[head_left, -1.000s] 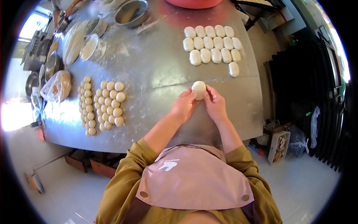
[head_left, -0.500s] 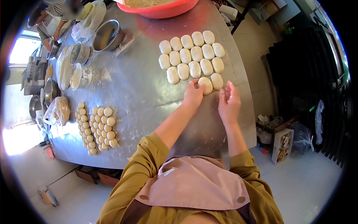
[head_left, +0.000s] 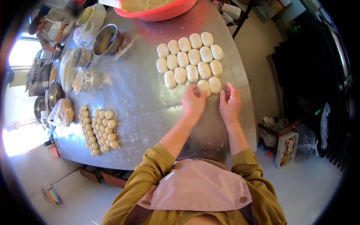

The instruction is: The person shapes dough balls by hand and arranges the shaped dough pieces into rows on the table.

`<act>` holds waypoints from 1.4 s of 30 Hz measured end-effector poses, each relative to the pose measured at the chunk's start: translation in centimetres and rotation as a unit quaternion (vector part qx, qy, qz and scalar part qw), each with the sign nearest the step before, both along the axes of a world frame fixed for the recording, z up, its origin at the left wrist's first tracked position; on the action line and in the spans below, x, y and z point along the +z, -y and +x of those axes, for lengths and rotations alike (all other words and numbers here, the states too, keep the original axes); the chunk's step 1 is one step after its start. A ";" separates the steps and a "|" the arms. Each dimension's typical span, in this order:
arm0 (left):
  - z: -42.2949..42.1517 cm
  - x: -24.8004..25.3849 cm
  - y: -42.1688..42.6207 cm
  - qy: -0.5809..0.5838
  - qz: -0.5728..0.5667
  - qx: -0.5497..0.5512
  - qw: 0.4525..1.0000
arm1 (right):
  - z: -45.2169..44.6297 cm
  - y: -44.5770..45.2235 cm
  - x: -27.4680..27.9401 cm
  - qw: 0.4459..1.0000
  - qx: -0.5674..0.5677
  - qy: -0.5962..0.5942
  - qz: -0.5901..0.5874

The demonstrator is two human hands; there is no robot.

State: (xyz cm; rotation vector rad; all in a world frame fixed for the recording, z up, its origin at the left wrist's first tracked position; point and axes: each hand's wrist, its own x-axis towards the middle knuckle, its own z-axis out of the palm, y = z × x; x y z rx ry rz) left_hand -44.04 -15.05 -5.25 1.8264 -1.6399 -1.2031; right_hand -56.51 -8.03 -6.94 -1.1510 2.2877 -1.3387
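Observation:
Rows of pale, oval dough pieces (head_left: 182, 59) lie on the metal table (head_left: 142, 123). Two more form a short front row at its right end. My left hand (head_left: 194, 101) has its thumb and fingers at the near left edge of the front row's left dough piece (head_left: 204, 88). Beside it, touching, lies the right piece (head_left: 215, 85). Just right of that, my right hand (head_left: 230, 103) is raised slightly with thumb and fingers apart, holding nothing. Small round dough balls (head_left: 105, 127) stand in two groups at the table's left.
A red basin (head_left: 161, 13) of crumbly filling is at the far edge. Metal bowls (head_left: 107, 40), a flour tub (head_left: 84, 80) and a bagged lump (head_left: 63, 112) line the left side. Another person (head_left: 50, 26) works at the far left corner. A crate (head_left: 287, 150) stands right of the table.
Both hands have moved forward from the near table area, and the dough piece they held is now on the table beside the last one. The view has shifted, showing the basin and the other person.

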 end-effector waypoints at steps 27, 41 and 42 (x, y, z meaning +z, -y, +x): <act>2.9 -3.2 -0.4 -0.211 0.074 0.012 0.975 | 3.1 1.9 1.1 0.922 0.243 -0.297 0.049; 26.4 2.9 -9.3 0.047 -0.309 0.128 0.941 | 14.3 2.6 5.9 0.911 0.331 -0.245 0.029; 29.4 3.2 -9.8 0.085 -0.335 0.145 0.927 | 17.4 2.7 6.6 0.908 0.363 -0.210 -0.002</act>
